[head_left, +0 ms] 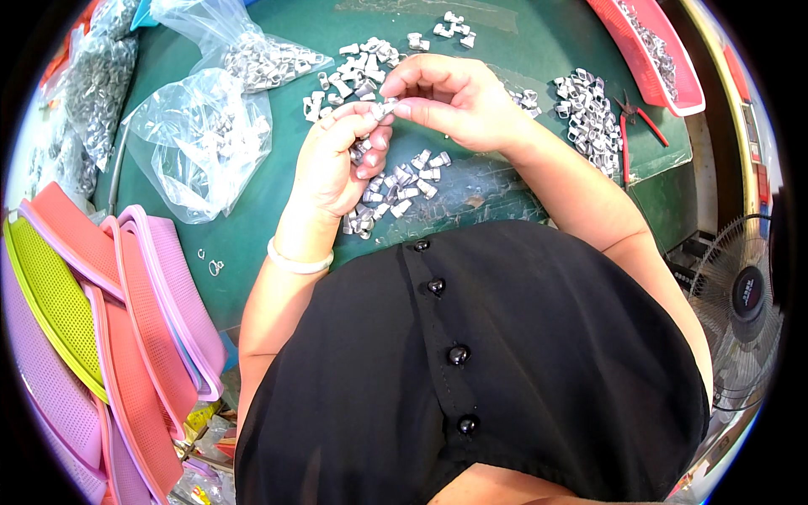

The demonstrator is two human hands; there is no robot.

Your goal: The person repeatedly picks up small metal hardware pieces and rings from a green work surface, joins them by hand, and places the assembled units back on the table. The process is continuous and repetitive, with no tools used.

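Note:
Between my two hands, above the green tabletop (488, 198), is a small silvery metal part (383, 109). My left hand (337, 156) pinches it with thumb and forefinger, and more such parts show against its curled fingers. From the other side, the thumb and forefinger of my right hand (463, 101) close on the same piece. Just below my hands lies a loose pile of small metal parts (400, 192). Another loose group of parts (362, 71) is spread beyond my left hand. The exact shape of the held piece is too small to make out.
Clear plastic bags of parts (202, 135) lie at the left. Stacked plastic baskets (126, 320) stand at the lower left. To the right are a heap of parts (589, 122), red-handled pliers (627, 135) and a pink basket (686, 93). A fan (745, 295) stands beside the table.

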